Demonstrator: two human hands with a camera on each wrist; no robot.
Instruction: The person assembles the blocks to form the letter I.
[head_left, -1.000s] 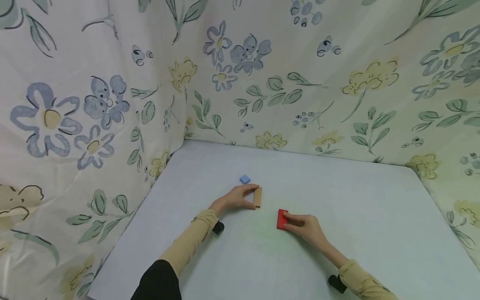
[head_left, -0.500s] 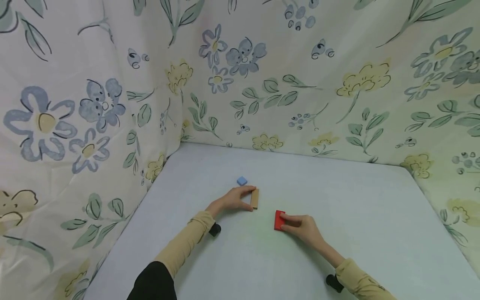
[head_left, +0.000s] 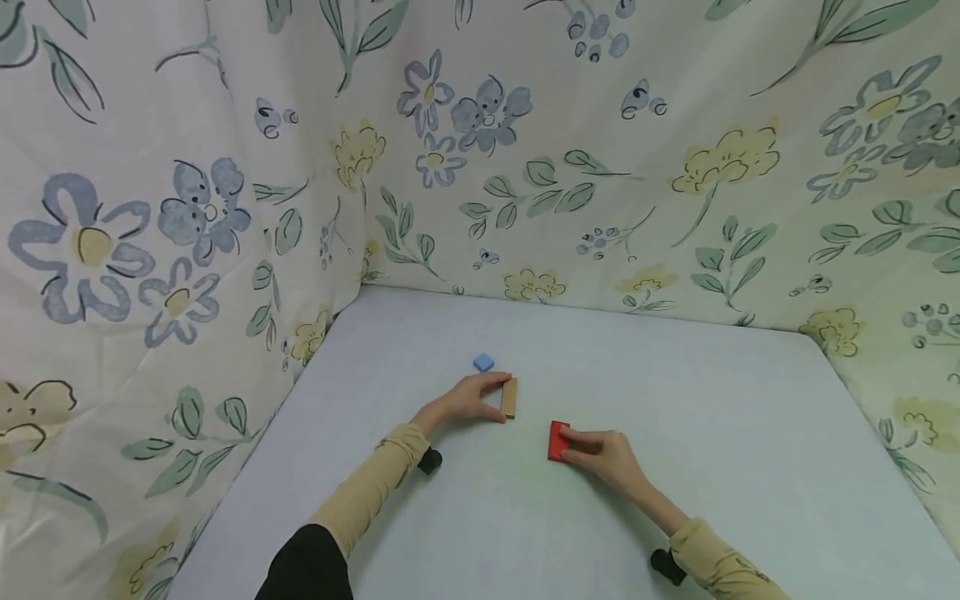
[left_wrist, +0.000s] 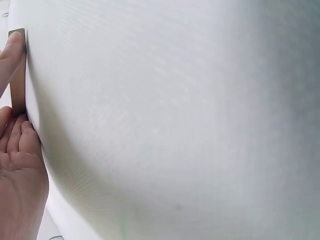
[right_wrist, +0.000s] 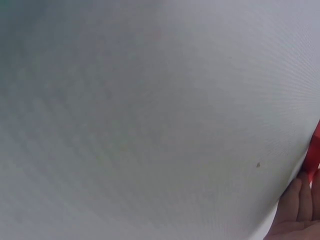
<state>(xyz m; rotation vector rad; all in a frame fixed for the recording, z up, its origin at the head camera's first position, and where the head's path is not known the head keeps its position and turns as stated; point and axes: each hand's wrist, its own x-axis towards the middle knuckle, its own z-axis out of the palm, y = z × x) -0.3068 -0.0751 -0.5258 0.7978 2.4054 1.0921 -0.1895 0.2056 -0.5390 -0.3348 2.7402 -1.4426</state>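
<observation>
Tan rectangular block (head_left: 509, 398), one: of wooden look, its length running away from the person, placed near the middle of a white tabletop (head_left: 712, 400); spanned end to end by the left hand (head_left: 468, 398), thumb at the near end and fingers at the far end, a pinching hold with a gap between palm and block. Red rectangular block (head_left: 556, 441), one: nearer the person and to the right of the tan block, apart from it; held by the right hand (head_left: 609, 456) between thumb and fingers, which overlap its right side, only slightly parted; in the right wrist view just a part of it shows at the edge. Blue block (head_left: 483, 362), one: small, diamond-shaped as seen from the head, lying on the tabletop just beyond the left hand's fingers. Sleeves, pale yellow: left sleeve (head_left: 367, 483), with a black covering (head_left: 307, 567) higher up the arm; right sleeve (head_left: 720, 558), with dark marks. Black devices, two: one at the left wrist (head_left: 430, 461), one at the right (head_left: 667, 567). Curtain (head_left: 570, 200), floral: cream ground, blue and yellow flowers, green leaves, hanging behind and to the left of the tabletop.
</observation>
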